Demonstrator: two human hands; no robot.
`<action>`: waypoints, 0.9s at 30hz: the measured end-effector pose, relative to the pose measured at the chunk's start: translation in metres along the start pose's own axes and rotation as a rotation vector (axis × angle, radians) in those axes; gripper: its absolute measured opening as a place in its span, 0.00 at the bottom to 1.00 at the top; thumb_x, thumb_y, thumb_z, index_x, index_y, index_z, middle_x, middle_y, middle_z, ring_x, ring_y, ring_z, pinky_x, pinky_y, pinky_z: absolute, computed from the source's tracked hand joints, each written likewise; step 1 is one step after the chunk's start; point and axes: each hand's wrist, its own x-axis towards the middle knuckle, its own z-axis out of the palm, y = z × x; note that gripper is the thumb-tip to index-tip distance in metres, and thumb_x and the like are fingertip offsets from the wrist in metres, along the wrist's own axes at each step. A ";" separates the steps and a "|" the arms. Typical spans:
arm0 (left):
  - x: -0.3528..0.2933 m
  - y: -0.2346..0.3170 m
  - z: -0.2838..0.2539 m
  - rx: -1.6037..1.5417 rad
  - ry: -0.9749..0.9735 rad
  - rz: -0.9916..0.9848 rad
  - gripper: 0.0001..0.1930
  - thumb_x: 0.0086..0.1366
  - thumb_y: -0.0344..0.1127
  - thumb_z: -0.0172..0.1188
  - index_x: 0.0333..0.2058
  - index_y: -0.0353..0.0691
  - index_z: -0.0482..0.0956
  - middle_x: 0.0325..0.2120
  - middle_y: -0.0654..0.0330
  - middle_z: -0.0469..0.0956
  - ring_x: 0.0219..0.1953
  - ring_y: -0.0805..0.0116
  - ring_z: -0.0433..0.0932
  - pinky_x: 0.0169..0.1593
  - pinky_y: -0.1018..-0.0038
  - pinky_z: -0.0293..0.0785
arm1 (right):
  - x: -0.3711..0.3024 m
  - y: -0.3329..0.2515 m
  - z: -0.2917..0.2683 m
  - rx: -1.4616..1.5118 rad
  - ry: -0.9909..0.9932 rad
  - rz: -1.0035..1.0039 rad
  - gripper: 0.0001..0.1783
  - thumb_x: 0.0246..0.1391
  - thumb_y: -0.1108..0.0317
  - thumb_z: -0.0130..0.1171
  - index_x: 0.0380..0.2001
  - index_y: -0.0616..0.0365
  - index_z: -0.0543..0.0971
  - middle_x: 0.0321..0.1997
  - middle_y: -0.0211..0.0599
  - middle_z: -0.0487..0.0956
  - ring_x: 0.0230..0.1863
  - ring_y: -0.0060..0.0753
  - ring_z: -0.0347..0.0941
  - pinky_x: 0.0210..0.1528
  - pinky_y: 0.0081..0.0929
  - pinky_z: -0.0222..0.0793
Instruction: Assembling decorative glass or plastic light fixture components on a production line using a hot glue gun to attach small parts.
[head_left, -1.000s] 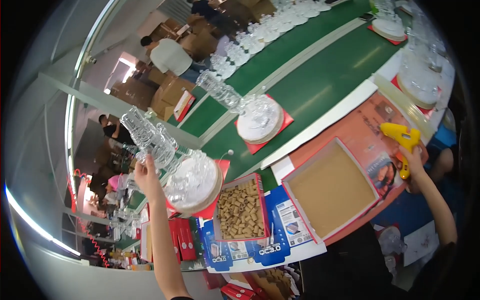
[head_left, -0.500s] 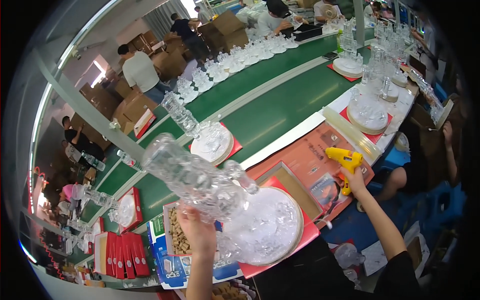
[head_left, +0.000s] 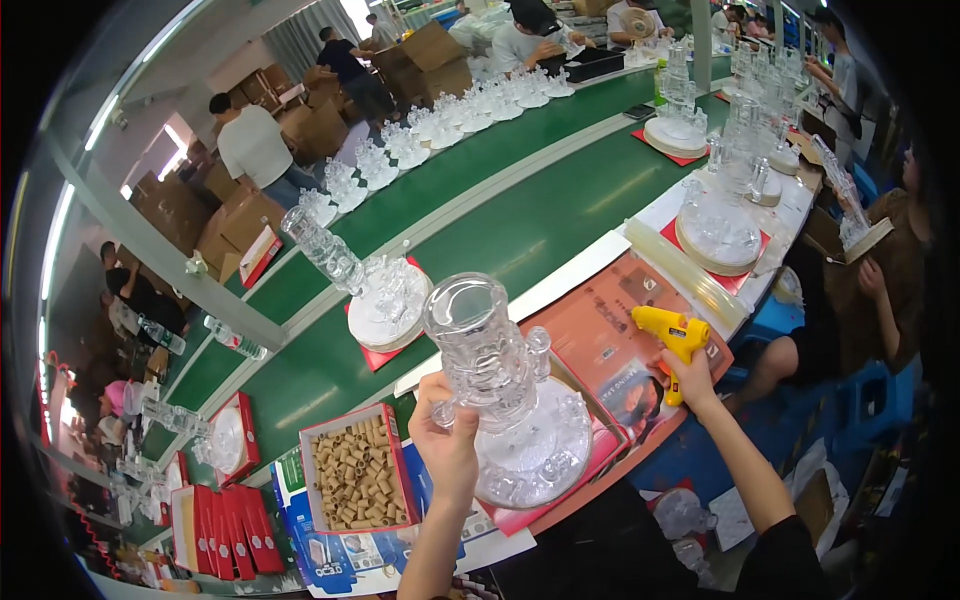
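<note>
My left hand (head_left: 447, 440) wraps round the side of a clear glass water pipe (head_left: 480, 345), a tall vessel with a wide round mouth and a small side stem. It leans slightly over a round white disc (head_left: 545, 450) crowded with clear glass; whether the two touch I cannot tell. Under the disc shows a red box (head_left: 603, 462). In my right hand (head_left: 688, 378), out to the right, is a yellow hot glue gun (head_left: 672, 333), nozzle to the left, above an orange printed sheet (head_left: 590, 315). The fingers are closed round its handle.
A red-edged box of short tan tubes (head_left: 358, 470) lies left of my left hand. Similar glass pieces stand on discs (head_left: 385, 305) along the green bench (head_left: 500, 225). A clear roll (head_left: 690, 270) lies beyond the sheet. A co-worker (head_left: 900, 260) sits at right.
The glass water pipe has swung right and come more upright over the disc, my left hand still round it. The tan tubes' box shows more fully. The glue gun stays in my right hand.
</note>
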 end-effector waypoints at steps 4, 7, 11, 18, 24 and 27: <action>0.005 -0.011 0.003 0.031 -0.021 -0.050 0.20 0.57 0.46 0.69 0.26 0.39 0.68 0.36 0.64 0.69 0.41 0.74 0.68 0.49 0.76 0.62 | -0.005 -0.004 0.004 -0.033 0.021 0.020 0.08 0.53 0.70 0.59 0.35 0.63 0.76 0.27 0.35 0.80 0.15 0.19 0.71 0.17 0.15 0.64; 0.005 -0.029 -0.007 0.006 -0.004 -0.078 0.21 0.56 0.48 0.70 0.25 0.39 0.69 0.36 0.63 0.70 0.41 0.73 0.68 0.49 0.76 0.62 | -0.007 -0.004 0.008 -0.040 0.003 0.034 0.09 0.54 0.71 0.58 0.37 0.63 0.76 0.27 0.36 0.80 0.16 0.19 0.71 0.17 0.15 0.65; -0.014 -0.062 -0.032 -0.002 0.047 -0.035 0.26 0.54 0.51 0.70 0.37 0.36 0.69 0.38 0.60 0.73 0.40 0.74 0.72 0.45 0.77 0.67 | -0.007 -0.001 0.001 -0.029 -0.001 0.002 0.11 0.56 0.69 0.58 0.40 0.63 0.74 0.29 0.36 0.81 0.19 0.21 0.74 0.18 0.16 0.66; -0.005 -0.037 -0.055 0.273 -0.234 -0.202 0.31 0.59 0.53 0.64 0.50 0.37 0.66 0.46 0.54 0.73 0.46 0.70 0.73 0.45 0.74 0.72 | 0.007 -0.003 -0.009 0.004 -0.060 0.083 0.14 0.61 0.63 0.54 0.45 0.62 0.72 0.33 0.35 0.80 0.24 0.26 0.77 0.20 0.21 0.72; -0.027 -0.059 -0.082 0.077 0.106 -0.386 0.11 0.70 0.36 0.52 0.45 0.37 0.69 0.41 0.61 0.72 0.45 0.77 0.70 0.46 0.79 0.69 | 0.015 -0.004 -0.046 0.246 -0.085 0.284 0.25 0.66 0.64 0.43 0.64 0.49 0.56 0.55 0.40 0.69 0.48 0.36 0.74 0.51 0.38 0.74; -0.047 -0.067 -0.115 0.408 -0.070 -0.342 0.13 0.71 0.36 0.48 0.50 0.35 0.68 0.44 0.57 0.73 0.49 0.72 0.70 0.54 0.77 0.64 | -0.022 -0.060 -0.033 -0.790 -0.277 -0.031 0.13 0.57 0.68 0.54 0.40 0.66 0.78 0.37 0.44 0.79 0.44 0.31 0.77 0.42 0.25 0.72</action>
